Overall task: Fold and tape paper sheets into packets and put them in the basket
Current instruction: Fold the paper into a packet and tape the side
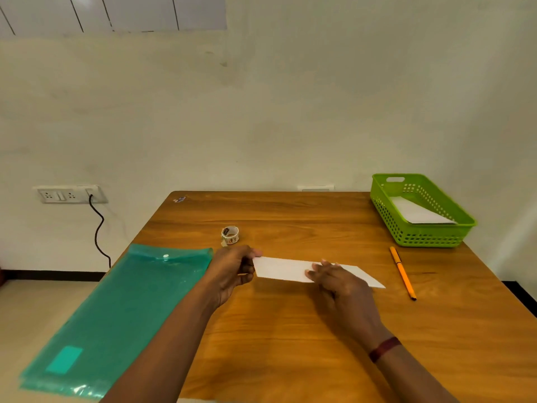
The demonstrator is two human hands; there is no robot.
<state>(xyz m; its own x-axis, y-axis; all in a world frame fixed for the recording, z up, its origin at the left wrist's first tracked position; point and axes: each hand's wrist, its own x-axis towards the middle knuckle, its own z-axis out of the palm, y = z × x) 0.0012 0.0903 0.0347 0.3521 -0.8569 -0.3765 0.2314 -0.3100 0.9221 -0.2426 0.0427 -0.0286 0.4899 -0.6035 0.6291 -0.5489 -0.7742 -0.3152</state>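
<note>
A folded white paper sheet [286, 269] lies as a long strip on the wooden table [290, 330]. My left hand [232, 271] pinches its left end between thumb and fingers. On the strip's middle rests my right hand [340, 289], fingers pressing it down. A small roll of tape [230, 235] stands just behind the left hand. At the table's back right corner sits the green basket [386, 213], with a white folded packet [418, 213] inside.
A green plastic document folder [116, 309] lies along the table's left edge, overhanging it. An orange pencil [403, 272] lies right of the paper. A wall socket with a black cable [98, 228] is at the left.
</note>
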